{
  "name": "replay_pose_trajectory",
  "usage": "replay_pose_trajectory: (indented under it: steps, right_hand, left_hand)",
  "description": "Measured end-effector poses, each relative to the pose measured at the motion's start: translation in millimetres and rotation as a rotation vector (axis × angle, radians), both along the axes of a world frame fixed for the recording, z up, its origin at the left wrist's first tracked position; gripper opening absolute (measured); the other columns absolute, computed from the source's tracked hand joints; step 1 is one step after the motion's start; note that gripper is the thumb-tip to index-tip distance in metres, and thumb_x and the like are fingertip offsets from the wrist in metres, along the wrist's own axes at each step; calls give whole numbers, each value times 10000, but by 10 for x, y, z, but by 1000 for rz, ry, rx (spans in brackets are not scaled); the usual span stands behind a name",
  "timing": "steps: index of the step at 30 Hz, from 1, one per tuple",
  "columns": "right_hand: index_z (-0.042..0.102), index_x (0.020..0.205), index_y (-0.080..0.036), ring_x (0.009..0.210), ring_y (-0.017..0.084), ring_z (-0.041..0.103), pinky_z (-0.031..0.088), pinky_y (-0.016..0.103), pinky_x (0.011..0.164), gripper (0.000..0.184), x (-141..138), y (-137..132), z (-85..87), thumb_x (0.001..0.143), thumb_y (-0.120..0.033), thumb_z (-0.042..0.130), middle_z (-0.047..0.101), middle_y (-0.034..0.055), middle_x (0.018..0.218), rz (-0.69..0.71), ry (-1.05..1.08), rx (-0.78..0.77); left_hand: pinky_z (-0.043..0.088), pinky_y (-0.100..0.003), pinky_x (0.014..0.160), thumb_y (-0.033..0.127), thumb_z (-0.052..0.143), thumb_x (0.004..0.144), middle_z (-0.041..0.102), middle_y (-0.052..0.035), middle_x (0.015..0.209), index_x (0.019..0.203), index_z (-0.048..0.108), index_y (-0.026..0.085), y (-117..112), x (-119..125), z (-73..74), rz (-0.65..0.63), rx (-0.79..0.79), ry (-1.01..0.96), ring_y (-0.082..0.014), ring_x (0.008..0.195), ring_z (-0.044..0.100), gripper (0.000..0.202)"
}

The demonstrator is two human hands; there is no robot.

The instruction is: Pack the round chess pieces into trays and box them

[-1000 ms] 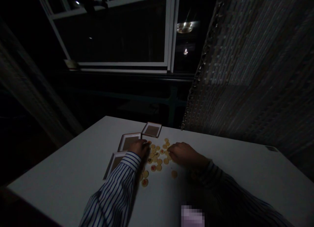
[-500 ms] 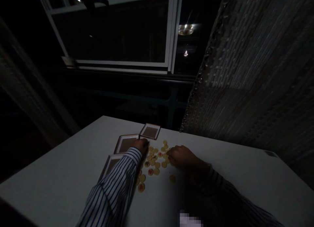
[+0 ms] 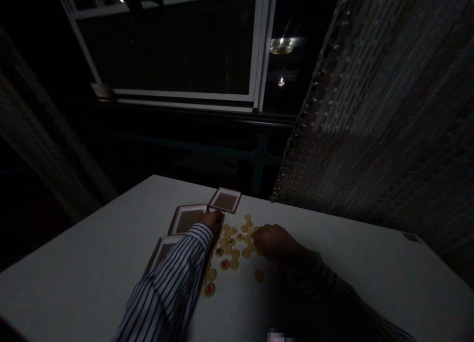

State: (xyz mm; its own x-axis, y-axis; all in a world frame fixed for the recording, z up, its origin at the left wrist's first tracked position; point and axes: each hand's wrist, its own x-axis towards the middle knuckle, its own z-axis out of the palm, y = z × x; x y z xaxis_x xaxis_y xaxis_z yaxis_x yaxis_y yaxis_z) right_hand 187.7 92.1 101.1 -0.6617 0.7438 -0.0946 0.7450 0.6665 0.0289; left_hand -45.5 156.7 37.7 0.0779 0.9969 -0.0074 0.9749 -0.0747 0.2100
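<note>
Left hand [image 3: 214, 217] has advanced to the far square tray [image 3: 224, 200], right hand [image 3: 272, 241] resting on yellow tokens [image 3: 231, 246] strewn on the table [image 3: 92, 278]; both grips curled, contents indiscernible; sorting seemingly under way, the next pick demanding a fingertip pinch.

Tokens [image 3: 231, 248] lie lower centre on the table [image 3: 92, 283], three trays [image 3: 185, 219] just left of them, a window [image 3: 170, 46] upper left.

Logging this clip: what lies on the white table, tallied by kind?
Square trays: 3
Round yellow discs: about 20 in view; the light is dim and some may be covered
Total: about 23
</note>
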Motion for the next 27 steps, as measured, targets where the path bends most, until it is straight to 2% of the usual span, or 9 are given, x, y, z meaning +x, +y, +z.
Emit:
replay_pose_trajectory:
  steps: [9, 14, 19, 22, 27]
  right_hand:
    - [559, 939, -184, 863, 203, 546, 392, 329, 733, 272, 27, 38, -91, 827, -251, 320, 614, 78, 939, 25, 31, 12]
    - [481, 1138, -166, 980, 227, 505, 366, 372, 830, 366, 53, 30, -129, 818, -275, 339, 573, 96, 1076, -9, 158, 0]
    - [409, 1224, -105, 1057, 199, 479, 362, 302, 886, 469, 50, 32, -150, 797, -295, 373, 495, 124, 1208, -102, 375, -110]
    - [398, 1232, -105, 983, 191, 530, 402, 289, 835, 487, 49, 34, -148, 781, -289, 396, 527, 124, 1168, -126, 469, -165]
    - [474, 1150, -175, 850, 166, 579, 445, 256, 722, 399, 76, 36, -172, 758, -237, 425, 616, 63, 996, -116, 600, -256]
  left_hand:
    - [421, -335, 777, 268, 471, 746, 652, -90, 935, 993, 582, 209, 12, -2, -31, -28, 37, -3, -225, 868, 594, 278]
    - [435, -342, 754, 298, 468, 749, 642, -108, 955, 1018, 572, 191, -48, -1, -12, -46, 104, -62, -245, 871, 590, 307]
    - [430, -311, 795, 278, 473, 749, 616, -96, 1025, 1084, 531, 177, -147, -7, 35, -87, 183, -164, -219, 933, 566, 354]
    - [440, -291, 787, 266, 462, 754, 615, -94, 1016, 1075, 528, 156, -181, 0, 33, -98, 230, -226, -196, 920, 569, 346]
    - [458, -314, 773, 274, 431, 766, 612, -95, 997, 1054, 534, 148, -220, 24, 9, -133, 325, -316, -193, 904, 570, 331]
